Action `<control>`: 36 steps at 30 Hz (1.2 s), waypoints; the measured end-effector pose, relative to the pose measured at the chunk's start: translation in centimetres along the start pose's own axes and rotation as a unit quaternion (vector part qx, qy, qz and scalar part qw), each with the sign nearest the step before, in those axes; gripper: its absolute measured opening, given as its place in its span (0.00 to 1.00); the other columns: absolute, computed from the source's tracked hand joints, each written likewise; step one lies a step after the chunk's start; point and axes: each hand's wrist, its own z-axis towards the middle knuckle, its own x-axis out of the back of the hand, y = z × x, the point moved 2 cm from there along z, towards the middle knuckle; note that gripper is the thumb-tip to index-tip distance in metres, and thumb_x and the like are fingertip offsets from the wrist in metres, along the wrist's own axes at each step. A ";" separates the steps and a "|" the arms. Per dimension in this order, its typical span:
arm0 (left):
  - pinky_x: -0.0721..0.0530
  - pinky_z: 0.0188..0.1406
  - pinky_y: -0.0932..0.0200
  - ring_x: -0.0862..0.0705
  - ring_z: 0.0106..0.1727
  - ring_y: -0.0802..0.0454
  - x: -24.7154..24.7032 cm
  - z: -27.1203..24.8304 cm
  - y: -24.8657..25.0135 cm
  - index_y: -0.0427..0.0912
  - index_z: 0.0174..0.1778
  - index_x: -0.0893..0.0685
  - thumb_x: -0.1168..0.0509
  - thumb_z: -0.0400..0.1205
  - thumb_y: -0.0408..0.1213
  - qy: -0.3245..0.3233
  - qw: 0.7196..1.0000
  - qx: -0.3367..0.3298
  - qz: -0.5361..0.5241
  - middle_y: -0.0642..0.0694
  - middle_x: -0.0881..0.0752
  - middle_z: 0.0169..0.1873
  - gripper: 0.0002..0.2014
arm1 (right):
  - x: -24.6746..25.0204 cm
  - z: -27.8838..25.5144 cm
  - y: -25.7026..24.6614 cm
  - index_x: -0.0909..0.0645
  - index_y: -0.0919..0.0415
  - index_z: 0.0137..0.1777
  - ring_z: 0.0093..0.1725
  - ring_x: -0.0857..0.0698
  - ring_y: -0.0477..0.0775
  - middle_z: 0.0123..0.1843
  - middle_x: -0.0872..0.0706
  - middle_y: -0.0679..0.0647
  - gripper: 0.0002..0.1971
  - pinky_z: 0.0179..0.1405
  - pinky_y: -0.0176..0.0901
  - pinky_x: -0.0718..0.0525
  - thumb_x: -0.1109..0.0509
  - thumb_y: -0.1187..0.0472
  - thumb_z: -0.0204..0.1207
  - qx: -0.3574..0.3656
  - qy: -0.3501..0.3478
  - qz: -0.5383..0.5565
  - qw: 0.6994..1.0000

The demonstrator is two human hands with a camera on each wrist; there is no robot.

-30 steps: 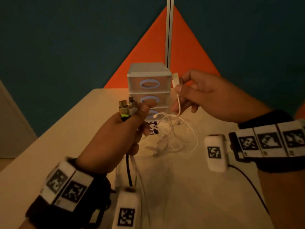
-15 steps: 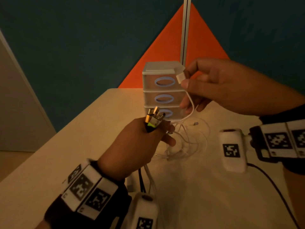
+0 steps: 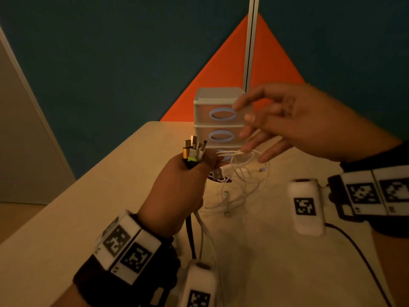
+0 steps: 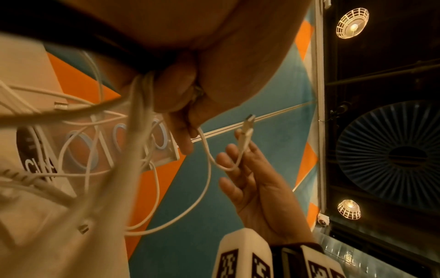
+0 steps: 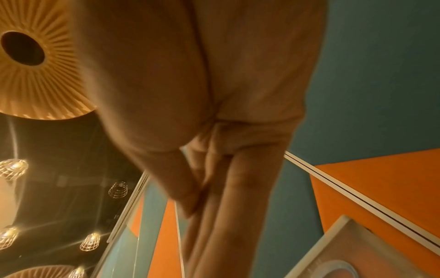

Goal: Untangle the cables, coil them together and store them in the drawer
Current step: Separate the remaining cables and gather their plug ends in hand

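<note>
Head view. Left hand is clenched around a gathered bundle of cable plugs, metal-tipped, one with a green-and-black collar; the leads, black and white, hang below the fist toward 6 o'clock. At 3 o'clock of the fist, thin white cables in a loose tangle lie on the pale beige counter. Right hand is up at 1 o'clock, fingers spread; this view does not show it holding anything. Behind it stands the small translucent three-drawer plastic cabinet with blue oval handles, all drawers shut.

Left wrist view. Right hand has fingers nearly straight, a white USB plug standing above the fingertips, its lead looping back to the left fist (held or merely resting, I cannot tell).

Right wrist view. Only the palm and straight fingers show, blurred; no cable visible.

Judgement: still the untangling step, collecting ends. Next move calls for adding that free plug to the bundle, then working the tangle loose before coiling.
</note>
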 end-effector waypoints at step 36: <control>0.32 0.22 0.71 0.28 0.17 0.66 0.1 0.1 0.3 0.50 0.52 0.09 0.32 0.85 0.40 0.039 0.992 -0.099 0.066 0.63 0.20 0.19 0.06 | -1.7 1.2 3.0 0.12 0.58 0.53 0.43 0.06 0.57 0.45 0.05 0.56 0.19 0.40 0.47 0.13 0.39 0.45 0.86 -0.133 -0.150 -0.010 0.980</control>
